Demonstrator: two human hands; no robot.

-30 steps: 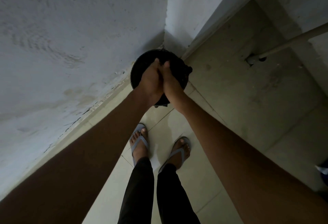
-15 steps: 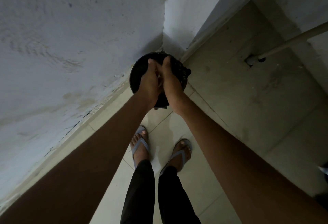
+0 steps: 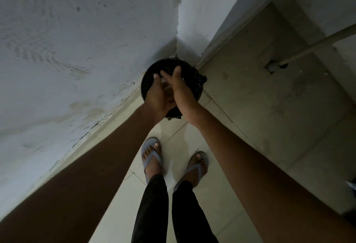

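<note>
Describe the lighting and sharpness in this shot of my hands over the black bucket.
Head view: dim, flat light, no glare; the bucket reads as a near-featureless dark mass. Head view: the left hand and right hand look slightly soft, with smeared edges. Head view: wide-angle stretch swells the forearms toward the lower corners.

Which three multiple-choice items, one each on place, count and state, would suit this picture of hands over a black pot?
1. Where is the pot? A in the corner B on a table C on a chair
2. How many sandals show? A one B two C three
3. How do the left hand and right hand lie? A apart B pressed together C in pockets
Answers: 1 A, the corner rises right behind it; 2 B, a left and a right one; 3 B, they touch above the pot.
</note>
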